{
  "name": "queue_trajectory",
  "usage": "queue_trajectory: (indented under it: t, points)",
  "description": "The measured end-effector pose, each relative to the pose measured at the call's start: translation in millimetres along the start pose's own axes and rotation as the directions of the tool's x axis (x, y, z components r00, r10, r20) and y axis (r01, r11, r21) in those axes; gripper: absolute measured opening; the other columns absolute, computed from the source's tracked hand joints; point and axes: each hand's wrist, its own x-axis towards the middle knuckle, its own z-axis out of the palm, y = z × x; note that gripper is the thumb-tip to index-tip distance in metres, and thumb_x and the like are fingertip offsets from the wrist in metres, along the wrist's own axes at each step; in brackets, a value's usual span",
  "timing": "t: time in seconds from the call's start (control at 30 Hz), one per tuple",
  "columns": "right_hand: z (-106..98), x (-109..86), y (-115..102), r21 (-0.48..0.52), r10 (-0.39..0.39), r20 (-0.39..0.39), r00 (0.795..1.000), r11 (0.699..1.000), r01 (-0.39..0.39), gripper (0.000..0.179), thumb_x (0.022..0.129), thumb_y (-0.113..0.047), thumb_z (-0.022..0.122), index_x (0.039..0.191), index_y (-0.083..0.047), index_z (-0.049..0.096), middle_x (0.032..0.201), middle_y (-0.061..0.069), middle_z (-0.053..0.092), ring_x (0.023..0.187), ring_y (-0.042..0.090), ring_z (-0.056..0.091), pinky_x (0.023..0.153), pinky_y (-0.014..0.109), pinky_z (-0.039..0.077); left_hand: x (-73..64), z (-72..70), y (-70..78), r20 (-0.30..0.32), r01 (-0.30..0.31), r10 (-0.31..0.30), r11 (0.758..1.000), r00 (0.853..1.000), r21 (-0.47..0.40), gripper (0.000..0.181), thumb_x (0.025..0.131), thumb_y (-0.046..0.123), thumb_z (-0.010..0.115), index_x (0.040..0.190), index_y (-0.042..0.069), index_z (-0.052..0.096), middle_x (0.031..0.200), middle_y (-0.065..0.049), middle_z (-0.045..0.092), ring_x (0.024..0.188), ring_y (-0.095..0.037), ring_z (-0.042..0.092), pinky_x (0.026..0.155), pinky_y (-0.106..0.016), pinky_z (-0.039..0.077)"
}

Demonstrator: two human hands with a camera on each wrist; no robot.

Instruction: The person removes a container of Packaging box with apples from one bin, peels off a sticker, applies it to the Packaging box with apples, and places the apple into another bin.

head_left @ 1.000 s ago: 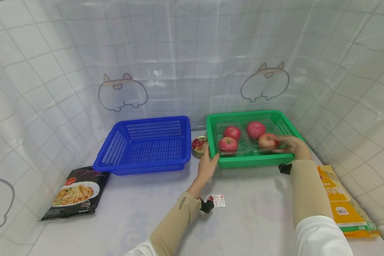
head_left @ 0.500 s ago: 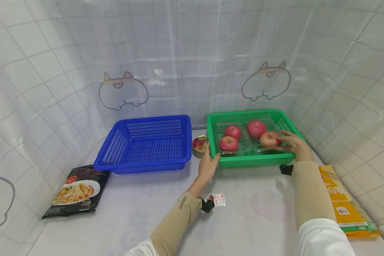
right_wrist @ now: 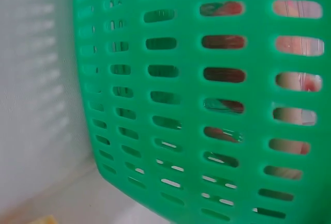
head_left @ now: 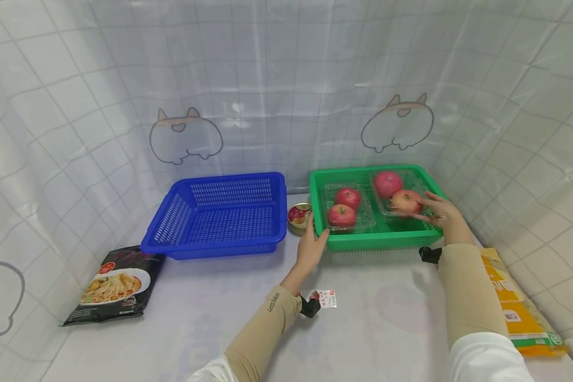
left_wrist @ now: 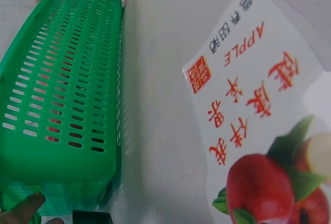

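On the surface (head_left: pixel 367 329), the apple basket (head_left: pixel 382 242) has a left tray (head_left: pixel 365 215) with two apples (head_left: pixel 341 216), one before the other, in its left half, and a right tray (head_left: pixel 412 178) with two more apples (head_left: pixel 406 203) in or just above its right half. Left of the apple basket are a can (head_left: pixel 298 217) just beside it, then a second basket (head_left: pixel 234 252), and, farthest left and nearer the front, a noodle packet (head_left: pixel 116 286). Before the apple basket's near left corner lies a card (head_left: pixel 328 299), before it to the right a bag (head_left: pixel 527 323), and behind it hangs a curtain (head_left: pixel 286 106).
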Motion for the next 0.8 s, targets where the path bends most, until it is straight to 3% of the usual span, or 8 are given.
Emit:
queue_trajectory:
  t: [0.17, 0.53, 0.8]
  points:
    - [1.9, -6.6, -2.3, 0.035, 0.001, -0.013, 1.0, 0.999, -0.001, 0.074, 0.093, -0.004, 0.049, 0.148, -0.03, 0.006, 0.148, -0.016, -0.024, 0.139, 0.016, -0.009, 0.079, 0.026, 0.051, -0.5, 0.9, -1.6, 0.002, -0.006, 0.006, 1.0, 1.0, 0.002, 0.066, 0.094, 0.032, 0.049, 0.148, 0.015, 0.017, 0.144, -0.016, 0.035, 0.124, -0.037, 0.042, 0.098, -0.053, 0.035]
    - [1.2, -15.0, -10.9, 0.092, 0.021, -0.004, 1.0, 0.996, -0.021, 0.079, 0.09, -0.004, 0.054, 0.147, -0.034, 0.008, 0.147, -0.022, -0.021, 0.138, 0.015, -0.014, 0.083, 0.028, 0.05, 0.4, 0.7, -2.8, 0.002, -0.006, 0.006, 1.0, 1.0, -0.002, 0.066, 0.094, 0.034, 0.048, 0.149, 0.016, 0.016, 0.145, -0.016, 0.035, 0.125, -0.037, 0.042, 0.099, -0.052, 0.035]
    - [-0.5, -23.2, -14.2, 0.131, 0.034, 0.041, 0.999, 0.991, -0.039, 0.078, 0.09, -0.003, 0.054, 0.145, -0.036, 0.009, 0.144, -0.018, -0.033, 0.136, 0.015, -0.022, 0.087, 0.029, 0.048, 2.0, -0.7, -2.2, 0.027, 0.002, -0.001, 1.0, 1.0, -0.018, 0.066, 0.094, 0.034, 0.047, 0.149, 0.017, 0.014, 0.147, -0.015, 0.032, 0.126, -0.036, 0.04, 0.1, -0.053, 0.034]
